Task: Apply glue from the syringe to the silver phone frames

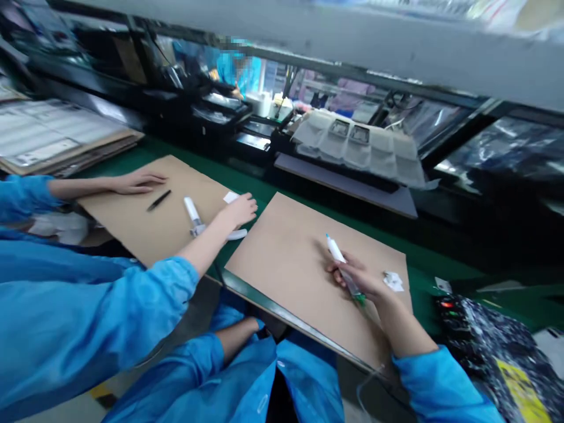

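The person's right hand (359, 279) sits over a brown cardboard sheet (282, 252) on the green-topped bench (425, 276). Its grip is closed on a white dispensing tube (343, 273), held slantwise across the fingers, with a blue tip pointing up and away and a green end (361, 299) poking out below the hand. The tube is clear of the cardboard, just above the sheet's middle. Just beside the hand, toward the right edge of the sheet, lie small white paper scraps (393, 282).

The person's left forearm (238, 336) comes out of a blue sleeve and drops behind the bench's near edge, so the hand is hidden and its grip cannot be told.

To the left, a co-worker in a blue sleeve has a second cardboard sheet (132, 223). One of their hands (136, 182) rests flat on it near a black pen (158, 200). Their other hand (238, 210) lies at the sheet's far corner, beside a white tube (192, 212) and a slip of white paper (230, 197).

At the lower right, a black device with red and green lights (449, 311) sits against a speckled black bag (489, 346). The bag's yellow label (520, 390) is too blurred to read. Beyond the bench stands a grey moulded tray (356, 141), and a stack of flat boards (57, 138) lies at the far left.
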